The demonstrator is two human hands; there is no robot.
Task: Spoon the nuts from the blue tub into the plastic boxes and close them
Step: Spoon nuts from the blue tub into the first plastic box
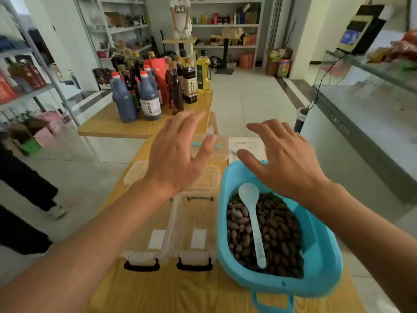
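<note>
A blue tub (320, 251) full of brown nuts (277, 224) sits at the right of the wooden table, with a white plastic spoon (253, 220) lying in it. Two clear plastic boxes with black clips stand open side by side to its left, the left box (144, 242) and the right box (195, 233). Their clear lids (135, 171) lie behind them. My left hand (178, 154) hovers with spread fingers above the boxes' far end. My right hand (286, 159) hovers with spread fingers over the tub's far rim. Neither hand holds anything.
A clear container with a blue strip (218, 147) and a printed sheet (246, 147) lie at the table's far end. Beyond stands a second table (108, 125) with several sauce and oil bottles. A glass counter (372, 114) runs along the right. A person's dark trouser legs (24, 190) are at the left.
</note>
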